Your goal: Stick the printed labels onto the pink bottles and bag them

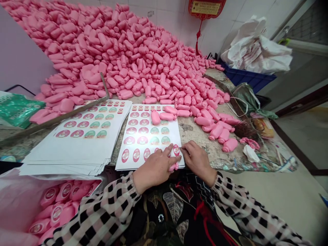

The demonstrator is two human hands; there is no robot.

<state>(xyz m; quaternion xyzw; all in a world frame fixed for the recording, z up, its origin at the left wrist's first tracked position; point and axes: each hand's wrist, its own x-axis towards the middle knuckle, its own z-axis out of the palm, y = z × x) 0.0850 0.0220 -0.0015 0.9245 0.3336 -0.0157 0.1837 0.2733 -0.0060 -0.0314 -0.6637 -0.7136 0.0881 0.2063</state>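
Observation:
My left hand (153, 169) is closed round a small pink bottle (174, 167), whose end shows under my fingers at the near edge of a sticker sheet (143, 136). My right hand (197, 160) lies beside it with fingertips pinched at the sheet's right corner, next to an oval red sticker (176, 149). What the right fingers grip is too small to make out. Two or three loose pink bottles (160, 117) lie on the sheet's far part.
A huge heap of pink bottles (123, 51) covers the far table. A stack of sticker sheets (77, 143) lies to the left. A bag of labelled bottles (51, 205) sits at lower left. A blue crate (246, 78) with white bags stands at the right.

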